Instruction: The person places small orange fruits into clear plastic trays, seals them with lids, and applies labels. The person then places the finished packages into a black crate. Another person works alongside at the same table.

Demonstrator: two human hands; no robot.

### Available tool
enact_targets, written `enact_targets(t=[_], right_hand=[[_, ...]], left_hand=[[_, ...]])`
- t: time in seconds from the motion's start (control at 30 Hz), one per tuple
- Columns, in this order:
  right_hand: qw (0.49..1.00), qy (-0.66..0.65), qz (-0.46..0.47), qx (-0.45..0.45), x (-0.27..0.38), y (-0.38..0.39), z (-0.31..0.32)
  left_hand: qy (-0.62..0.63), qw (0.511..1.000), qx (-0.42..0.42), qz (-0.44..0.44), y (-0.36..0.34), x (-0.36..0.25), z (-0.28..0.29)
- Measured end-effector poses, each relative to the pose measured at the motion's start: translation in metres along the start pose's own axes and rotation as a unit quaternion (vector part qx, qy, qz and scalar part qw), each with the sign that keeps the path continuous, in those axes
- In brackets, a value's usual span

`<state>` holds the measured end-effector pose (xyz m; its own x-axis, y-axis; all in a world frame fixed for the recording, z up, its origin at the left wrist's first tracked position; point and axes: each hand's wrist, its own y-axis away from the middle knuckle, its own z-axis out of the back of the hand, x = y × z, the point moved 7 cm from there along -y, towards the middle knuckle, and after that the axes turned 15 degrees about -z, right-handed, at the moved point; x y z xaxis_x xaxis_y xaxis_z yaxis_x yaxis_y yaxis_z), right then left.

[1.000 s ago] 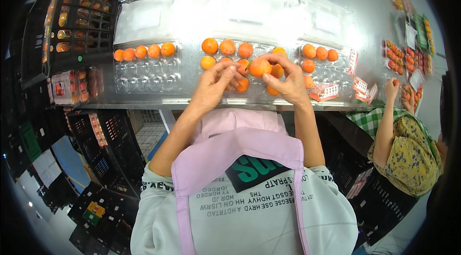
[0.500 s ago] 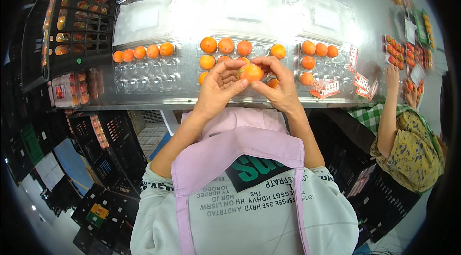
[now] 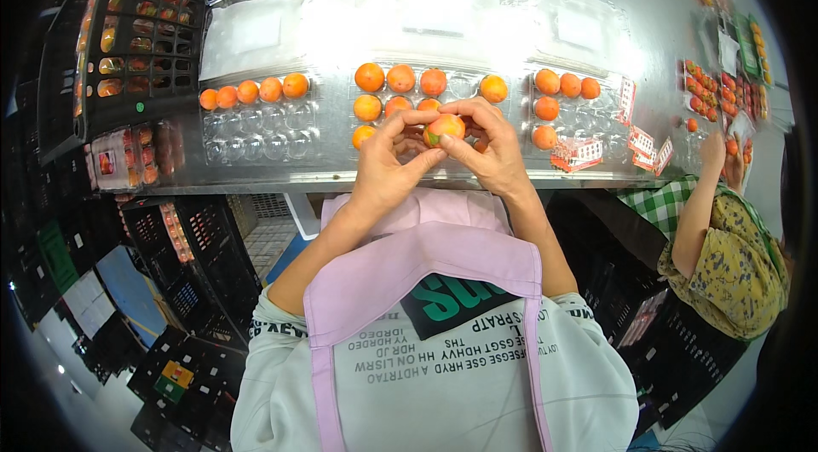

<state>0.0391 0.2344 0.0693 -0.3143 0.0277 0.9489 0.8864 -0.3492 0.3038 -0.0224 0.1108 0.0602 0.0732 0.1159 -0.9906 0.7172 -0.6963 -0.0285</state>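
Centrally held fruit (image 3: 446,126): round, orange, with a small green patch at lower left; raised between both grips, seen against the near half of the centre tray (image 3: 463,87).
Fruit handling: judged light and fairly firm; smooth-skinned, so apt to roll or slip; likely to bruise under a hard pinch.
Fruit hold: best taken around the widest part, soft fingertips opposite thumb, nails and pressure off the green patch.
Right grip (image 3: 496,154): closed lightly on the fruit, thumb at near side, fingers at far side.
Left grip (image 3: 383,164): half curled into a loose ring, tips by the fruit's left side; cannot tell whether bearing any weight.
Centre tray: clear, moulded in cells, part filled with similar fruit (image 3: 369,77), partly hidden by both grips.
Left tray (image 3: 256,124): clear, five fruit along the far row.
Right tray (image 3: 584,124): clear, fruit along far row and left column.
Red-and-white cards (image 3: 577,155): scattered at the right tray's near corner and beside it.
Desk (image 3: 335,132): shiny metal, beneath all three trays.
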Motion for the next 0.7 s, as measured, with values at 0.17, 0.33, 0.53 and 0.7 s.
enact_targets(t=[0.17, 0.33, 0.53, 0.7], right_hand=[[0.996, -0.063, -0.062, 0.024, -0.017, -0.006, 0.005], [0.975, -0.182, -0.113, 0.065, -0.023, -0.005, -0.002], [0.988, -0.107, -0.102, 0.052, -0.027, -0.005, -0.011], [0.991, -0.098, -0.092, 0.022, -0.027, -0.005, -0.009]], left_hand=[[-0.07, 0.996, 0.005, -0.051, 0.0, -0.007, -0.002], [-0.13, 0.987, 0.018, -0.088, -0.004, -0.011, 0.0], [-0.248, 0.965, 0.04, -0.069, -0.006, -0.013, 0.001], [-0.274, 0.959, 0.007, -0.064, -0.007, -0.014, 0.023]])
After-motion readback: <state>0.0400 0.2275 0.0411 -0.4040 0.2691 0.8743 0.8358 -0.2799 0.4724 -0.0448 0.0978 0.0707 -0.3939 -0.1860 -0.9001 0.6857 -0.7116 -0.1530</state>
